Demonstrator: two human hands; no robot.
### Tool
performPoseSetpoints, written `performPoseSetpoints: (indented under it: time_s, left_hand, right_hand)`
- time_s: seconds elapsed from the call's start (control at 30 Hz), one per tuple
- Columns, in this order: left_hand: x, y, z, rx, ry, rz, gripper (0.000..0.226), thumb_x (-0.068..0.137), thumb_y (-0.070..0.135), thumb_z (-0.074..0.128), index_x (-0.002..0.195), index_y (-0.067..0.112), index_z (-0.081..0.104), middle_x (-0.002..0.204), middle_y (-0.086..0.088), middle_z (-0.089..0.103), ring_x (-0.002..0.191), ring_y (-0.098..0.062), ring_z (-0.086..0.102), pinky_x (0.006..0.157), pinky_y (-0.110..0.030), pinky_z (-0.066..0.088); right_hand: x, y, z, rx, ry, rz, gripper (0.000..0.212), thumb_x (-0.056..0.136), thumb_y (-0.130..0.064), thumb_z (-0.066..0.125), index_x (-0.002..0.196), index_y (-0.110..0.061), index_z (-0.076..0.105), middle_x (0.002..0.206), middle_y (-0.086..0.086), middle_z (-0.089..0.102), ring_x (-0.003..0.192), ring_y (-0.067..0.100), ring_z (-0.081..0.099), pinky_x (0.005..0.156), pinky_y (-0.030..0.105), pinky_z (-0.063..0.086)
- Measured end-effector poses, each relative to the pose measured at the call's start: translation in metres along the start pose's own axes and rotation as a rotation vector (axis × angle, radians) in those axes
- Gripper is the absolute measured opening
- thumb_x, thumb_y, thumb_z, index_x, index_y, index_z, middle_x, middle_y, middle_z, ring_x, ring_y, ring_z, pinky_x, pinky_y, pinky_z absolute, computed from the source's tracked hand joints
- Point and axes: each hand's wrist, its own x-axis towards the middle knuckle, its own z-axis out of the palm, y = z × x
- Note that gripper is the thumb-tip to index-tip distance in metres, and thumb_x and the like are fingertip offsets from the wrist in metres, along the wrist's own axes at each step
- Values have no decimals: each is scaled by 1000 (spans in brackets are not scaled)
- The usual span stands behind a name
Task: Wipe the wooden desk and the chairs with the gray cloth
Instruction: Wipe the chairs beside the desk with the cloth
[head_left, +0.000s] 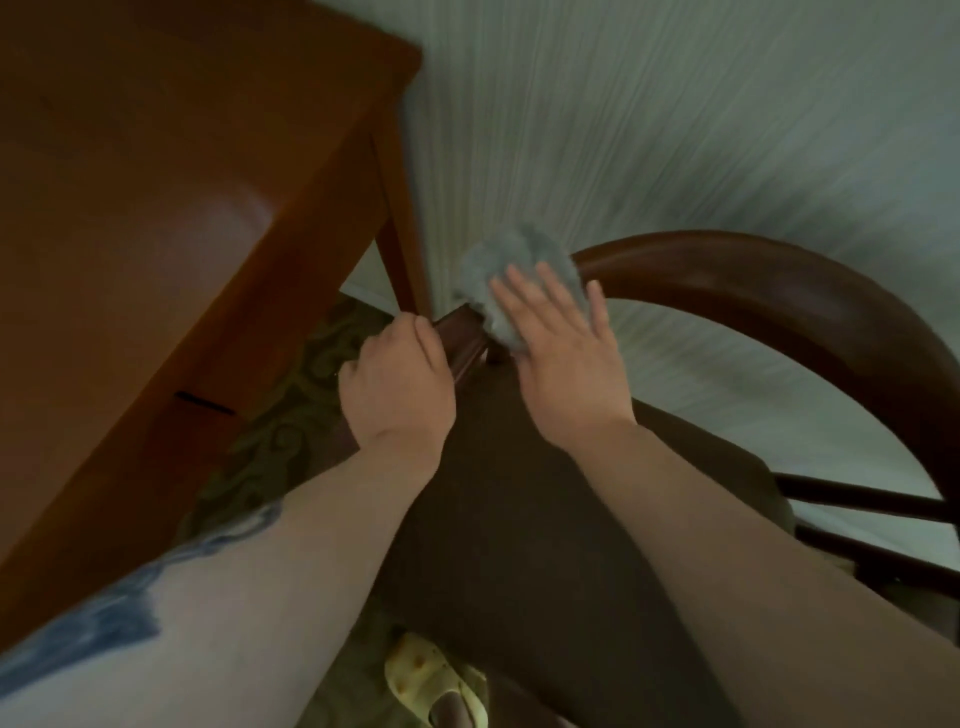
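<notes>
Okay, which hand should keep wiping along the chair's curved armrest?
The right hand: its flat fingers already press the gray cloth on the armrest. The left hand grips the armrest's end.

Looks like a home room. Wooden desk (156, 234) at 10 o'clock, curved dark-wood chair (779, 280) at 3 o'clock, striped wallpaper (675, 130) at 1 o'clock. Patterned carpet (291, 415) under the desk.

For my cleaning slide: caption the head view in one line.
Right hand presses the gray cloth on the chair armrest while the left hand grips its end beside the wooden desk.
</notes>
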Motion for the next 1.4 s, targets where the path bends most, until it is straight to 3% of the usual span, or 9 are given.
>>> performPoseSetpoints:
  time_s: [0.1,0.33,0.43,0.53,0.6,0.7,0.9,1.17,1.4]
  left_hand:
    - [-1,4,-2,72,-23,5,16,99,32,41,86,26,49,77,6,54,71,-14,49,75,-35,41]
    - [-1,9,-10,81,-76,-44,26,90,34,30,94,24,54,82,3,59,81,-20,57,86,-40,39]
    - [-1,11,-11,34,-87,-83,37,93,36,15,83,26,49,73,5,53,75,-18,53,84,-39,39]
    - [-1,7,-9,90,-92,-36,17,94,33,40,85,25,52,80,3,59,76,-18,55,82,-39,41]
    - [-3,3,-7,110,-99,-15,8,88,29,56,91,22,55,86,1,61,80,-20,58,81,-39,43]
    - [-1,7,-10,49,-90,-36,25,93,36,29,88,23,50,78,2,56,73,-17,53,79,-39,44]
    - [3,6,-11,-56,-99,-46,42,96,38,14,73,21,44,62,5,48,55,-12,48,62,-34,48]
    - [33,30,-3,-88,-207,13,37,93,39,22,81,18,51,75,2,55,64,-15,52,61,-34,49]
    - [30,31,-4,-93,-161,-55,39,100,34,24,70,20,45,66,-1,51,58,-15,48,60,-34,45]
  right_hand:
    - [8,-24,-4,47,42,175,60,99,-23,35,154,-24,13,162,-3,9,148,18,-5,120,46,-5]
    - [25,-16,-6,107,-117,-218,50,96,-36,35,143,-22,42,146,-2,44,142,17,24,119,40,-8]
    - [41,-8,-9,41,-19,18,49,96,-43,33,132,-18,53,128,1,56,132,21,39,120,46,-2]
    - [27,-51,4,145,59,176,47,95,-43,32,127,-19,58,127,2,57,134,22,38,119,46,-1]
    - [23,-62,8,213,53,66,40,96,-43,38,122,-21,60,122,0,60,130,21,41,119,46,3]
    - [41,-20,-6,-1,-51,-150,44,92,-47,42,123,-22,59,116,-1,62,121,22,50,119,50,3]
    - [54,39,-25,-103,121,473,53,94,-49,33,123,-14,61,119,8,64,124,28,49,118,53,4]
    - [51,-8,-18,-25,-73,40,46,97,-52,32,121,-23,59,113,-4,62,120,19,49,119,44,-7]
    - [44,16,-20,-55,107,401,47,93,-42,36,124,-15,58,124,4,59,132,24,41,119,52,4]
